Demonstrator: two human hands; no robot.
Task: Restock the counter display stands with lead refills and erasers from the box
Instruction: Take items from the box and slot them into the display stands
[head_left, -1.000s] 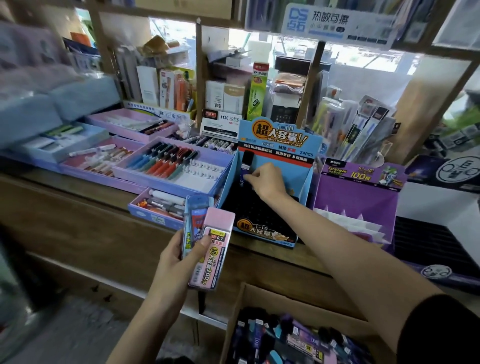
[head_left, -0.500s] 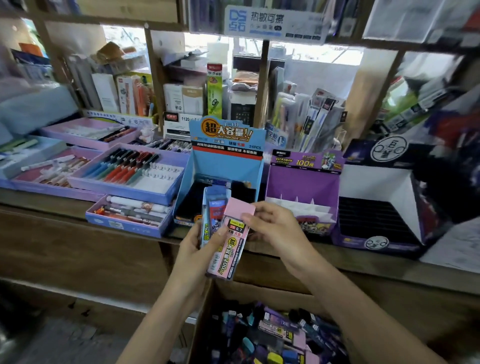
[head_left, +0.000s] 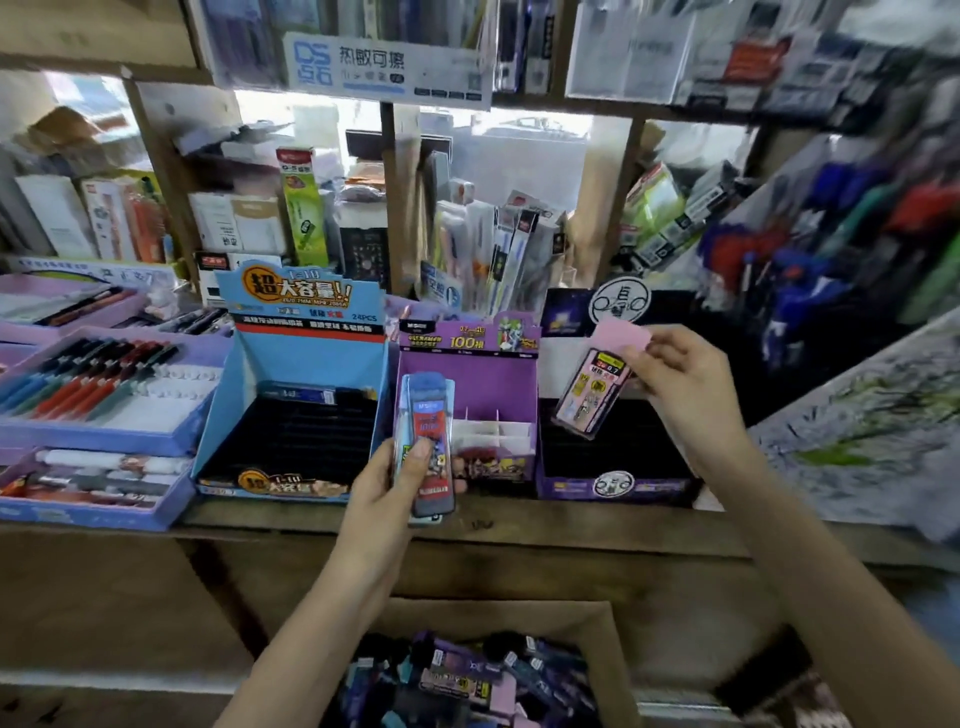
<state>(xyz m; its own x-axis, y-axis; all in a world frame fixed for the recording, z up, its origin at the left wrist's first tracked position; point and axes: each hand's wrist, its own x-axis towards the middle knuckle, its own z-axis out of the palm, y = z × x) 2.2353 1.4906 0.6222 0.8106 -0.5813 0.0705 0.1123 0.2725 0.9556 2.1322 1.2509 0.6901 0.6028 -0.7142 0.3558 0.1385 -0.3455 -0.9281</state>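
Hands are both carrying stock. L hand (head_left: 385, 488) is gripping a blue refill pack (head_left: 425, 431) upright, thumb pressing across its front, other fingers wrapping behind. R hand (head_left: 691, 384) is pinching a pink refill pack (head_left: 595, 395) by its pink top end, w/ the body hanging down and tilting left.

Taking the purple stand (head_left: 467, 379) as ref: the blue pack is hovering just in front of its left front corner. The pink pack is hanging to its right, over the dark stand (head_left: 613, 486) next door. A blue stand (head_left: 311, 358) is sitting directly left of it, and pen trays (head_left: 104, 415) are lying further left. The box (head_left: 605, 621) is sitting below and in front of it, under the counter (head_left: 571, 530) edge.

Why held so, prob.: pinching the top end is leaving the pink pack's lower end free to drop into a slot. L hand seems to be parking the next pack close by, so R is doing the placing.

Hard to make out:
- The dark stand's inside is reading black on black, so dividers aren't showing, and I can't tell if the pink pack is touching it yet.
- L fingers are hiding behind the blue pack. An edge is peeking out at its bottom, maybe a 2nd pack, can't say.
- Label print is too small to read.
- The frame's bottom edge is cutting off the box, and its contents are blurring together, so erasers vs. refills isn't clear.
- Everything far right of the purple stand is smearing w/ motion blur.
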